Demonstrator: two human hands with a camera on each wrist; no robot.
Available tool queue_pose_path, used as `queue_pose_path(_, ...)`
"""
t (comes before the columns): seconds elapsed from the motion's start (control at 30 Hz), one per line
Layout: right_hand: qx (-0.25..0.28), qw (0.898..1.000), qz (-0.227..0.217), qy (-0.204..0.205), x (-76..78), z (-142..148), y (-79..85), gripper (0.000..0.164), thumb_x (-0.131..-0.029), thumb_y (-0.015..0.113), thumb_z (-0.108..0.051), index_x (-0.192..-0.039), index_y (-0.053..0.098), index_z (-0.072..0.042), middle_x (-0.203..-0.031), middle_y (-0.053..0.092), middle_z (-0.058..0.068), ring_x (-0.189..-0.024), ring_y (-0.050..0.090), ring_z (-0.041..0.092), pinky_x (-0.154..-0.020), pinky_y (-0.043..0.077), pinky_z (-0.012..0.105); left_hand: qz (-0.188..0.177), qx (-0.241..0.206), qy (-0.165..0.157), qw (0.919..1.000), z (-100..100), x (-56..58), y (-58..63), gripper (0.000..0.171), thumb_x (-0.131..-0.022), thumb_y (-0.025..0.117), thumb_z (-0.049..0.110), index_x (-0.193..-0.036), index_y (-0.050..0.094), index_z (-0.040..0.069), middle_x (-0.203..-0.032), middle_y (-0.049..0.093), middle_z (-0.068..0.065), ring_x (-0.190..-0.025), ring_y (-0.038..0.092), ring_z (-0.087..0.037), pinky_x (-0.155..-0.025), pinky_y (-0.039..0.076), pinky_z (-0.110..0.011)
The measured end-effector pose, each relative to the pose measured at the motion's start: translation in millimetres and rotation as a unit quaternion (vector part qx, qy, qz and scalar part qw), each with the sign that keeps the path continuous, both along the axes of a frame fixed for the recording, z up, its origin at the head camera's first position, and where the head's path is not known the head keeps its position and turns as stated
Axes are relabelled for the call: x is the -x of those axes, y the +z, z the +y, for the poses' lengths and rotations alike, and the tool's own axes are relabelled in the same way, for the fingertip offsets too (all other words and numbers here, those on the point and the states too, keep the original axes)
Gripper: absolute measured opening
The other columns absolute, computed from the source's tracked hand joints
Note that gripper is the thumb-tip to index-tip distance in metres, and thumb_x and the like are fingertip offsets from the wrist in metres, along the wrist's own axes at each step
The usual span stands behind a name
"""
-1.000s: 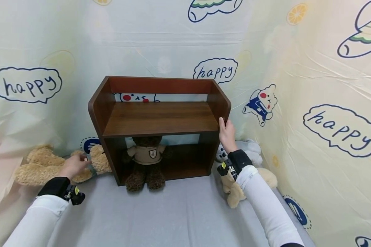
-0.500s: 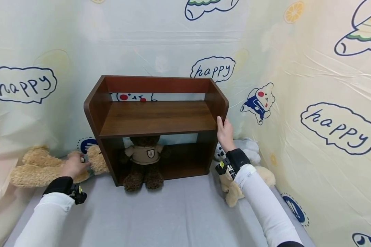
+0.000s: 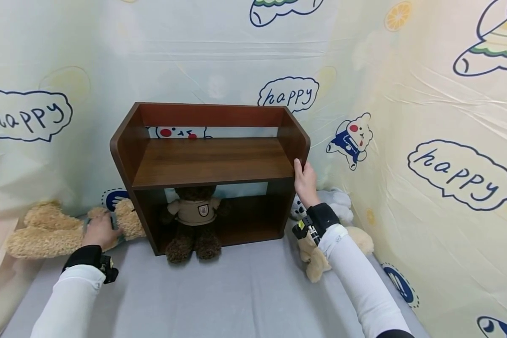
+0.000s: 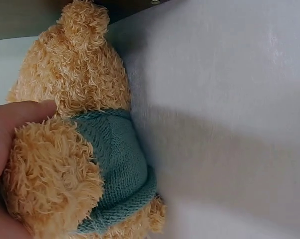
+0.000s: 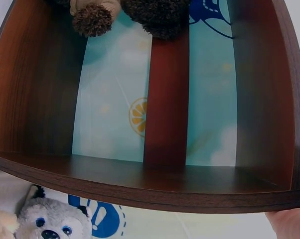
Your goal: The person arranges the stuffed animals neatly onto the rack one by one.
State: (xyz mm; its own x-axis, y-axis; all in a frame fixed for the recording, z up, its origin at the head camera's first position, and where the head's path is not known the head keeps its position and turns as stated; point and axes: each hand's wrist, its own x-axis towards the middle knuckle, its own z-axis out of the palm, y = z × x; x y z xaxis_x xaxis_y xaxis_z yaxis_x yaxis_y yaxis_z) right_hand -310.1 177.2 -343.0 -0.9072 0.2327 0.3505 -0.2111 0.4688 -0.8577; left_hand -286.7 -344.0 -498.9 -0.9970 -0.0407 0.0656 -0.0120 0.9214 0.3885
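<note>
A dark brown two-tier wooden shelf (image 3: pixel 213 162) stands against the back cloth. My right hand (image 3: pixel 305 183) grips the front edge of its right side panel. On the left lies a light brown teddy bear in a teal knitted sweater (image 4: pixel 115 159). Around its furry arm, my left hand (image 3: pixel 100 230) has thumb on one side and fingers on the other; the fingertips are hidden. Inside the lower compartment, left of centre, sits a dark brown teddy bear (image 3: pixel 194 218) in a beige shirt, its head top hidden by the upper board.
Right of the shelf lie a grey husky plush (image 5: pixel 55 219) and a cream plush (image 3: pixel 317 263), partly behind my right forearm. Another light brown furry shape (image 3: pixel 46 234) is left of my left hand. A grey cloth (image 3: pixel 219 295) covers the surface; printed cloth hangs behind.
My left hand has come down from above the sweater-wearing teddy bear and taken hold of it. My right hand stays on the shelf. The whole head view has shifted slightly.
</note>
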Motion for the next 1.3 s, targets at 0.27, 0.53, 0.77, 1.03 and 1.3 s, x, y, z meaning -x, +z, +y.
queue_pose_path(0.27,0.002,1.0,0.013,0.003,0.4,0,0.7,0.03,-0.099,0.036,-0.028,-0.094,0.046,0.0,-0.073,0.033,0.007,-0.073,0.039,0.024,-0.062,0.028,0.03,-0.059,0.023,-0.008,0.998,2,-3.1,2.8,0.074,-0.091,0.048,0.031,-0.13,0.017,-0.025,-0.129,0.019,-0.046,-0.118,0.015,-0.059,-0.097,0.015,-0.065)
queue_pose_path(0.53,0.015,1.0,-0.004,0.01,-1.2,1,1.8,0.035,-0.099,0.035,-0.032,-0.104,0.047,0.001,-0.076,0.034,0.008,-0.078,0.041,0.023,-0.063,0.029,0.029,-0.087,0.038,0.008,0.9955,5,-4.1,11.8,0.077,-0.082,0.062,0.025,-0.128,0.024,-0.022,-0.127,0.022,-0.044,-0.113,0.015,-0.062,-0.092,0.017,-0.068)
queue_pose_path(0.77,0.016,1.0,0.002,0.012,-0.5,1,2.7,0.033,-0.099,0.036,-0.029,-0.101,0.048,0.001,-0.078,0.036,0.008,-0.081,0.042,0.025,-0.065,0.029,0.03,-0.107,0.046,0.009,0.9931,3,-2.3,14.5,0.083,-0.074,0.071,0.027,-0.127,0.028,-0.019,-0.125,0.025,-0.043,-0.11,0.022,-0.063,-0.088,0.024,-0.069)
queue_pose_path(1.03,0.013,1.0,-0.002,0.007,-0.6,0,2.4,0.032,-0.099,0.036,-0.03,-0.097,0.047,0.0,-0.077,0.036,0.008,-0.079,0.041,0.024,-0.064,0.029,0.03,-0.132,0.069,-0.013,0.9888,1,-2.3,10.8,0.078,-0.07,0.075,0.033,-0.119,0.039,-0.016,-0.113,0.041,-0.042,-0.098,0.041,-0.057,-0.075,0.037,-0.065)
queue_pose_path(1.3,0.023,1.0,-0.005,0.014,-0.6,0,0.5,0.035,-0.099,0.035,-0.031,-0.106,0.048,0.001,-0.08,0.038,0.009,-0.082,0.042,0.024,-0.065,0.03,0.029,-0.035,0.096,0.001,0.9948,9,-8.5,0.0,0.054,-0.061,0.082,0.028,-0.084,0.051,-0.01,-0.103,0.037,-0.038,-0.097,0.03,-0.055,-0.074,0.034,-0.063)
